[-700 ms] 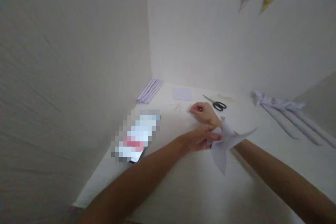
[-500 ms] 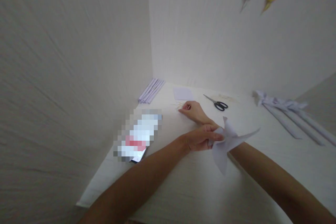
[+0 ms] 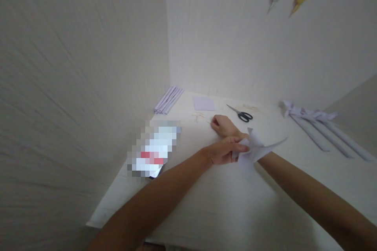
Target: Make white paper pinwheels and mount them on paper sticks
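Note:
My left hand (image 3: 224,153) pinches the middle of a white folded paper shape (image 3: 255,150) with several pointed flaps and holds it just above the white table (image 3: 206,204). Behind it my right hand (image 3: 220,124) rests on the table with its fingers curled shut. That hand lies just right of a few thin pale sticks (image 3: 198,117). Whether it pinches one of them is too small to tell. My right forearm passes under the paper shape.
Black-handled scissors (image 3: 243,114) and a small paper square (image 3: 204,103) lie behind my right hand. A bundle of rolled paper (image 3: 168,100) sits in the wall corner. Long paper rolls (image 3: 318,125) lie at the right. A pixelated flat object (image 3: 154,151) lies left.
My right hand reached left to the thin sticks, then drew back a little to the right with its fingers curled. My left hand kept hold of the paper shape.

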Motion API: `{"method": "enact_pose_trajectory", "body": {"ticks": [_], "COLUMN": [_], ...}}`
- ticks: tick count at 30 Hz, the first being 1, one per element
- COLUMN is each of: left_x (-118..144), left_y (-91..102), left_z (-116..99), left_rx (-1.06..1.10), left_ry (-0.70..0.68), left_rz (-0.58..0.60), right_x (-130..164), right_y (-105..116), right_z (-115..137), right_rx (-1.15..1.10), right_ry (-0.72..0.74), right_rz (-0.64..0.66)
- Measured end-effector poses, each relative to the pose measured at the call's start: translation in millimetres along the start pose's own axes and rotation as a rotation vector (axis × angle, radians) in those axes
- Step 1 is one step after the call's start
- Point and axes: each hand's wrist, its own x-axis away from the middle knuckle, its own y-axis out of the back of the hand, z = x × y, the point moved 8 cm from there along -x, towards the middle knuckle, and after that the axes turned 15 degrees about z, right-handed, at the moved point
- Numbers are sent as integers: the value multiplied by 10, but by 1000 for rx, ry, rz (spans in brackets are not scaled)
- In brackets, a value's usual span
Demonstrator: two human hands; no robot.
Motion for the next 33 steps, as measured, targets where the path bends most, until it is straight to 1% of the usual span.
{"method": "enact_pose_trajectory", "body": {"ticks": [5, 7, 11, 14, 18, 22, 26, 29, 33], "left_x": [13, 22, 52, 90, 116, 155, 204, 238, 263], "left_y": [84, 133, 214, 296, 355, 351, 285, 246, 245], "left_z": [-85, -107, -176, -223, -265, -303, -351, -377, -395], "left_rx": [26, 39, -4, -124, -240, -422, -613, -711, -783], "left_ry": [-112, -142, -197, -198, -213, -205, -205, -201, -183], "left_rz": [-88, -142, -253, -392, -526, -646, -741, -807, -866], "right_x": [248, 402, 762, 1021, 1327, 1547, 1658, 1681, 1667], "right_y": [221, 309, 461, 550, 701, 834, 848, 765, 614], "right_z": [-293, -410, -605, -721, -841, -830, -714, -613, -449], "right_rx": [-99, -173, -320, -419, -489, -579, -624, -623, -540], "right_ry": [-11, -1, -34, -71, -130, -109, -34, 13, 73], "right_rz": [-21, -21, -84, -182, -384, -597, -719, -731, -669]}}
